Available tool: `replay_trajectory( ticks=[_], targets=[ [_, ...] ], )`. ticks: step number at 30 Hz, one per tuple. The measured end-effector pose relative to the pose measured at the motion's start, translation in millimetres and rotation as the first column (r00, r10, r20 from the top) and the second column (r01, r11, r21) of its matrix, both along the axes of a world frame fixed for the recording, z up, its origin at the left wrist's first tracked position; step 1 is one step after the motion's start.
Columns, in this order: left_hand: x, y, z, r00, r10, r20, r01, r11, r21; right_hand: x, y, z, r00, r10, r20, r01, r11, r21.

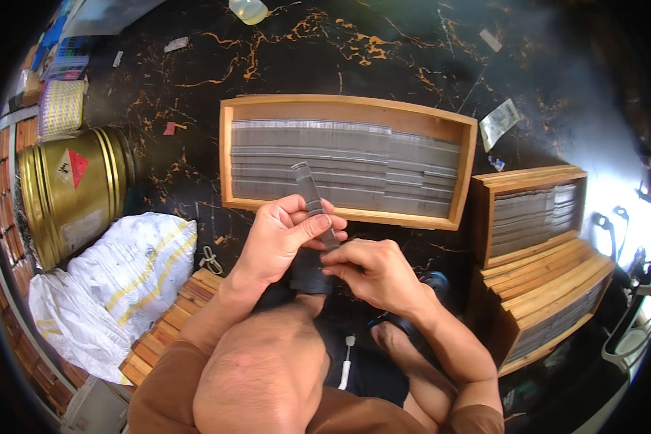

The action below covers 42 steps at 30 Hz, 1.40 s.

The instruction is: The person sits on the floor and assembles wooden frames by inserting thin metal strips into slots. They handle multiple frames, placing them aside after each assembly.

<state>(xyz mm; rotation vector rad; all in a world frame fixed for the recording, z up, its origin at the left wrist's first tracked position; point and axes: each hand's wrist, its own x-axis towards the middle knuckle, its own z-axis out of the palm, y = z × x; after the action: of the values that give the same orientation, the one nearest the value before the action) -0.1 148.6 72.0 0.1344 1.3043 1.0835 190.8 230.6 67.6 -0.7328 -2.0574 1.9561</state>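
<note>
My left hand (286, 235) pinches a thin stack of narrow, flat grey strips (308, 186) between thumb and fingers, its upper end pointing away from me. At the strips' lower end, the bent fingers of my right hand (372, 271) close on them. Just beyond my hands, a shallow wooden box (467, 173) rests on the floor. Rows of similar grey strips (304, 148) lie packed inside it. The upper end of the held stack overlaps the box from this view. My fingers hide part of the stack.
A gold metal drum (72, 195) and a white sack (116, 282) with yellow stripes stand left, near wooden slats (173, 311). At right are stacked wooden boxes (550, 282) with grey strips. Paper scraps (499, 124) litter the dark floor (195, 43). My knee (260, 369) rises below my hands.
</note>
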Motion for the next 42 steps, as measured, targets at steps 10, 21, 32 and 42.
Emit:
replay_trajectory(
  ticks=[10,21,32,42],
  targets=[
    [41,20,-31,0.929,-0.367,-0.057,0.37,0.925,0.084,4,65,-2,0.92,-0.27,0.284,0.338,0.913,-0.228],
    [47,43,-23,0.671,-0.341,-0.659,0.476,0.879,0.029,4,143,-14,0.869,-0.361,0.337,0.394,0.918,-0.033],
    [63,20,-58,0.123,-0.096,-0.988,0.86,0.507,0.058,-24,148,-69,0.888,-0.299,0.35,0.347,0.934,-0.082],
    [68,27,-60,0.029,-0.217,-0.976,0.869,0.488,-0.083,-21,131,-53,0.83,-0.502,0.243,0.42,0.849,0.319]
  ],
)
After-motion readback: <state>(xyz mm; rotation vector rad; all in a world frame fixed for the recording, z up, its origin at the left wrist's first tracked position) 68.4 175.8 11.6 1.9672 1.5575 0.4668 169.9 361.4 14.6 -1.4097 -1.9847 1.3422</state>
